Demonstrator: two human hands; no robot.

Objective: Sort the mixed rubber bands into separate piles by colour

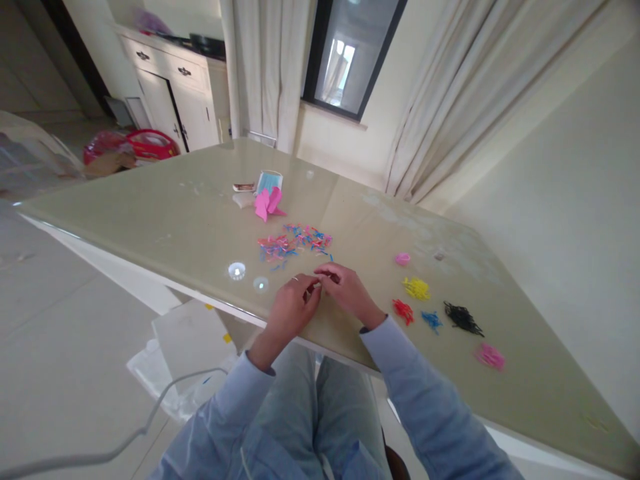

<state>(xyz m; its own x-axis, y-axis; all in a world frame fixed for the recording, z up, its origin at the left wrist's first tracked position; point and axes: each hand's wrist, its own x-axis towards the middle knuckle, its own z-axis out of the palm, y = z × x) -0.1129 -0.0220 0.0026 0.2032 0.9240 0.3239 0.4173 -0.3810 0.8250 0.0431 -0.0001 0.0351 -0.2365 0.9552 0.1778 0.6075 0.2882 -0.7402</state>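
My left hand (295, 303) and my right hand (347, 288) meet fingertip to fingertip above the table's near edge. Both are closed in a pinch, and whatever sits between the fingers is too small to make out. Just beyond them lies a loose scatter of small pink, blue and red strips (295, 243). To the right of my right hand are sorted little piles: yellow strips (417, 288), red strips (403, 311), blue strips (431, 321), black strips (463, 317) and pink strips (490, 356). A small pink bundle (403, 259) lies farther back.
On the glossy table (200, 220) lie a blue face mask (269, 181), a folded pink paper piece (269, 203) and a small dark-and-white item (243, 188). A white cabinet (170, 87) stands behind at left. A cable (150, 417) hangs at lower left.
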